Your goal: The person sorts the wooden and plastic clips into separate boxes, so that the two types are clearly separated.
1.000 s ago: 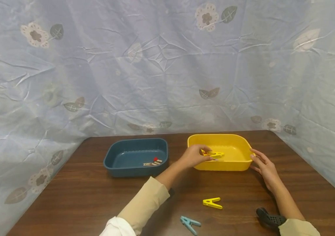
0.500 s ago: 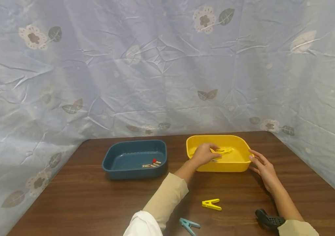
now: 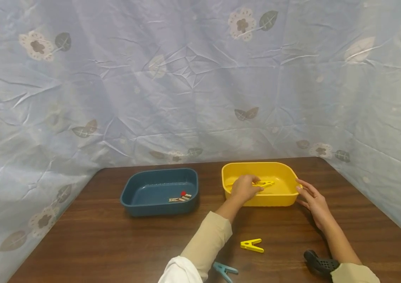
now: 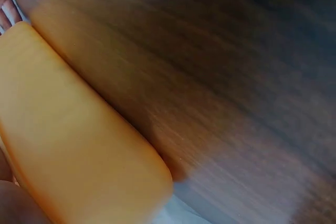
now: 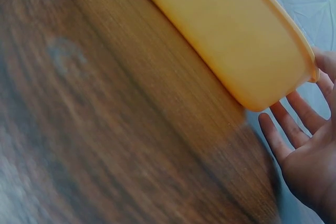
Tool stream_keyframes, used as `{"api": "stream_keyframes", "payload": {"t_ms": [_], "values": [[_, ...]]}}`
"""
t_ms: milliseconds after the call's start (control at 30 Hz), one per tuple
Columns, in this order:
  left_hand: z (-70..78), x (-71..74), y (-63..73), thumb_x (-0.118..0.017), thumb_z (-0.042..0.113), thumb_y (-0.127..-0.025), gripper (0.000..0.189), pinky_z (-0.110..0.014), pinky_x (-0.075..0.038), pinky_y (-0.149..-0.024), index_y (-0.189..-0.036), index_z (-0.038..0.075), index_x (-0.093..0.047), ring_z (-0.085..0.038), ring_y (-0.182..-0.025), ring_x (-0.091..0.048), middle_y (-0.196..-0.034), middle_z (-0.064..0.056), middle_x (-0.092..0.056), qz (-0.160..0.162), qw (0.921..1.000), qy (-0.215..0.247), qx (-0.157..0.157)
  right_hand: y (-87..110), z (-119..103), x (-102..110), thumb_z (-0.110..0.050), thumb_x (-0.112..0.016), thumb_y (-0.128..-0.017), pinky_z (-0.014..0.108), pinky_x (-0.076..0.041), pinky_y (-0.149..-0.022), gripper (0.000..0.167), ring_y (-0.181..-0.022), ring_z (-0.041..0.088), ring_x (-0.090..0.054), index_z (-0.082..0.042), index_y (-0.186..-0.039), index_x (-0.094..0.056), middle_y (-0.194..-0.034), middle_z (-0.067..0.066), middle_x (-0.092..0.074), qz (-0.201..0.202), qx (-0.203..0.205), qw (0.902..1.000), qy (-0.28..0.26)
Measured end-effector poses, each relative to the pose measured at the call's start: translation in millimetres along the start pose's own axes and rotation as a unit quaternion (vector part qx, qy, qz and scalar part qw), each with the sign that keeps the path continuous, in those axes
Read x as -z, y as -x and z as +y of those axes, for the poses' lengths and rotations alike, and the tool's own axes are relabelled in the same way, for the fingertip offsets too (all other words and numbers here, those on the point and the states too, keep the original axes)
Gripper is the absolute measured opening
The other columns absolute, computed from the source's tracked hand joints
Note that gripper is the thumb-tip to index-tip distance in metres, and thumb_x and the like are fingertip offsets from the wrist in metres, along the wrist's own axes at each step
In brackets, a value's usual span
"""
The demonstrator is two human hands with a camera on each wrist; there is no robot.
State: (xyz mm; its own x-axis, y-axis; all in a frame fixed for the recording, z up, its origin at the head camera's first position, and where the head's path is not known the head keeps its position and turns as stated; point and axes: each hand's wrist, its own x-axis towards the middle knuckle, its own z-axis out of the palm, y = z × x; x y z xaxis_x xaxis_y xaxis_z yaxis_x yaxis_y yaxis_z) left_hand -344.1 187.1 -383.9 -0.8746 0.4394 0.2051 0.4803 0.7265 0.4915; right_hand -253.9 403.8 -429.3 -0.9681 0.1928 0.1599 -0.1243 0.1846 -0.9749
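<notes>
My left hand (image 3: 245, 188) reaches over the front rim into the yellow bin (image 3: 278, 199). Its thumb and forefinger pinch a yellow clothespin (image 3: 266, 184), whose legs point right. Part of the bin's floor is hidden behind this hand. At the bin's right end, my right hand (image 3: 315, 204) touches the rim. In the right wrist view, the fingers of that hand (image 5: 315, 153) are spread and nearly straight beside the bin's corner. The left wrist view mostly takes in the bin's outer wall (image 4: 79, 129), with a little of the hand at the left edge.
A blue bin (image 3: 159, 208) stands to the left, with several small wooden clothespins (image 3: 177, 199) and a red piece (image 3: 183, 193) inside. On the table nearer me lie another yellow clothespin (image 3: 252, 245) and a blue one (image 3: 225, 271). A patterned cloth (image 3: 186, 78) hangs behind.
My left hand moved right within the yellow bin, then sank slightly; the yellow clothespin shifted along with it. My right hand stays at the bin's right end.
</notes>
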Motion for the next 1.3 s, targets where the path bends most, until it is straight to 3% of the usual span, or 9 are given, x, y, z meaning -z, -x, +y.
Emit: {"api": "stream_keyframes", "payload": {"t_ms": [200, 567, 800, 933, 1300], "values": [[1.2, 0.3, 0.9, -0.069, 0.038, -0.081, 0.033, -0.018, -0.044, -0.061, -0.111, 0.025, -0.068, -0.005, -0.091, -0.058, -0.103, 0.013, -0.064, -0.009, 0.9998, -0.018, 0.001, 0.4, -1.0, -0.3, -0.034, -0.048, -0.096, 0.02, -0.045, -0.08, 0.055, -0.104, 0.001, -0.046, -0.011, -0.143, -0.032, -0.143, 0.024, -0.021, 0.0, 0.001, 0.9999, -0.01], [-1.0, 2.7, -2.1, -0.07, 0.038, -0.08, 0.034, -0.021, -0.045, -0.066, -0.111, 0.025, -0.068, -0.006, -0.095, -0.057, -0.105, 0.013, -0.064, -0.012, 0.9996, -0.025, 0.004, -3.6, -0.9, -2.9, -0.034, -0.048, -0.096, 0.021, -0.046, -0.08, 0.054, -0.102, 0.0, -0.048, -0.011, -0.142, -0.033, -0.14, 0.02, -0.025, -0.003, 0.009, 0.9998, -0.017], [-1.5, -3.2, -3.6, -0.072, 0.038, -0.078, 0.031, -0.02, -0.045, -0.062, -0.107, 0.027, -0.07, -0.004, -0.091, -0.058, -0.101, 0.015, -0.064, -0.001, 0.9992, -0.039, -0.013, 0.2, -1.6, 0.4, -0.036, -0.046, -0.096, 0.02, -0.045, -0.08, 0.055, -0.104, 0.001, -0.044, -0.011, -0.144, -0.03, -0.143, 0.024, -0.019, -0.007, 0.003, 0.9999, 0.006], [-0.3, -4.1, -3.0, -0.072, 0.038, -0.078, 0.032, -0.02, -0.044, -0.06, -0.108, 0.028, -0.069, -0.004, -0.091, -0.058, -0.102, 0.015, -0.064, -0.009, 0.9991, -0.04, -0.005, 1.2, 0.1, 1.4, -0.036, -0.045, -0.097, 0.02, -0.045, -0.081, 0.056, -0.104, 0.001, -0.043, -0.012, -0.144, -0.029, -0.143, 0.024, -0.02, -0.007, -0.001, 0.9998, 0.018], [0.6, -1.6, -4.5, -0.072, 0.038, -0.079, 0.032, -0.02, -0.043, -0.059, -0.11, 0.029, -0.068, -0.004, -0.092, -0.058, -0.102, 0.016, -0.063, -0.012, 0.9992, -0.039, 0.006, -1.5, 0.4, 1.9, -0.034, -0.046, -0.096, 0.02, -0.046, -0.079, 0.055, -0.101, -0.001, -0.047, -0.012, -0.144, -0.031, -0.135, 0.013, -0.029, -0.006, 0.004, 0.9999, 0.01]]}}
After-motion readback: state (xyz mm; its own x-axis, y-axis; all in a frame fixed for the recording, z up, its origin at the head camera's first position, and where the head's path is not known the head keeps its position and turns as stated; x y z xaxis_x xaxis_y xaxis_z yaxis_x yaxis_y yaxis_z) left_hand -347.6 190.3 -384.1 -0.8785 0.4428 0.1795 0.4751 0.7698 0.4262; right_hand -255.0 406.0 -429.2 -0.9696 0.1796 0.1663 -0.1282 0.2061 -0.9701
